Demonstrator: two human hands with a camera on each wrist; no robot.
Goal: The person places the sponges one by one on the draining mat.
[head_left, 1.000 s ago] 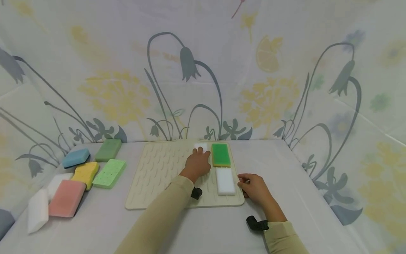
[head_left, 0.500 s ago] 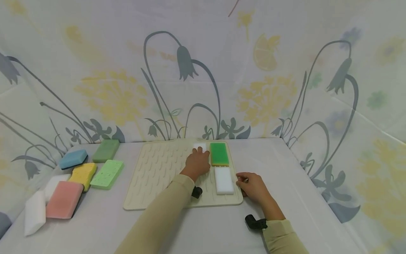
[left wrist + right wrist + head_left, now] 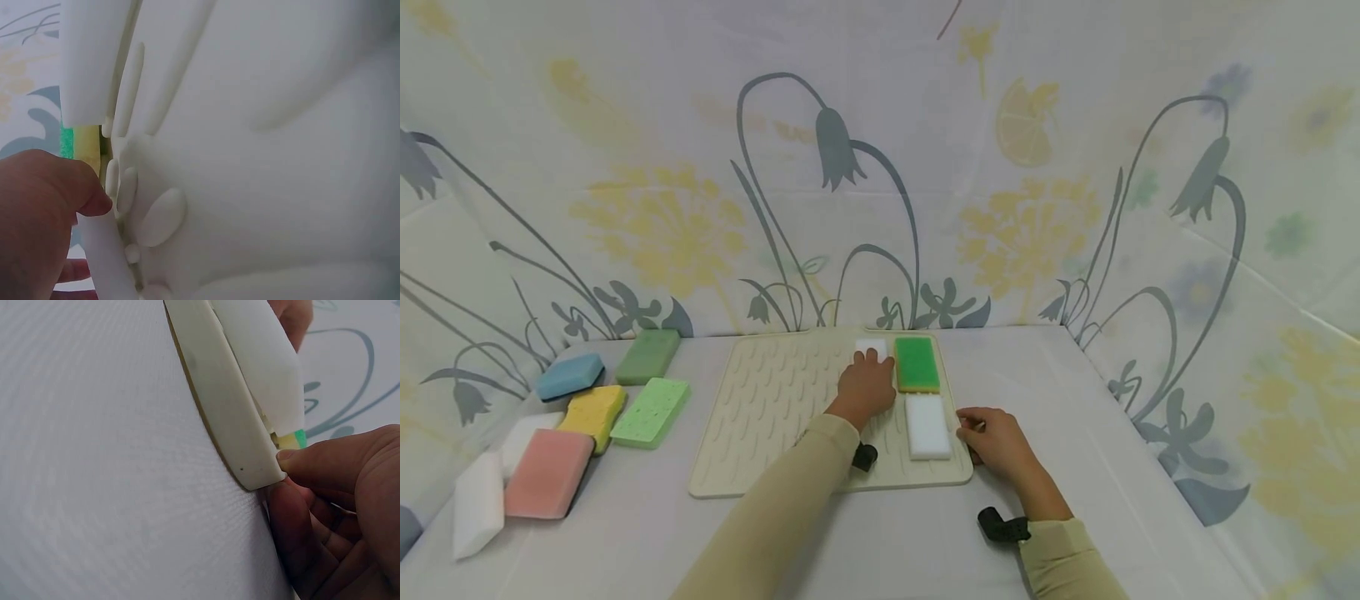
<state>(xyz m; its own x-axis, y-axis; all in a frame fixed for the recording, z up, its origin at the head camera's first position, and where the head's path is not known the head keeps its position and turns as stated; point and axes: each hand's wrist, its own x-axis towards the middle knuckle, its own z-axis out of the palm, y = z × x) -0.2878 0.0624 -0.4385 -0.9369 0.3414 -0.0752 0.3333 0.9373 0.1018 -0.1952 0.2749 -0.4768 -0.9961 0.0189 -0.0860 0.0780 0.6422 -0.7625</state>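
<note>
A cream drying mat [image 3: 775, 417] with raised ridges lies on the table. My left hand [image 3: 867, 390] grips a white melamine sponge [image 3: 872, 344] near the mat's far edge. In the left wrist view the thumb presses one side of that sponge [image 3: 106, 250], with fingers showing past its other side. My right hand [image 3: 1000, 442] pinches the mat's right edge; in the right wrist view the thumb is on top of the rim [image 3: 231, 425] and a finger below. On the mat's right side lie a green-and-yellow scrub sponge [image 3: 917, 364] and, nearer me, another white sponge [image 3: 928, 427].
Several sponges are grouped on the table's left: blue [image 3: 569, 377], dark green [image 3: 647, 357], light green [image 3: 651, 412], yellow [image 3: 592, 417], pink [image 3: 550, 473] and white [image 3: 478, 504]. A flower-printed cloth [image 3: 880, 167] hangs behind the table.
The head view has shifted a little, so things appear slightly further left. Both hands keep their hold, the left on the white sponge and the right on the mat's edge.
</note>
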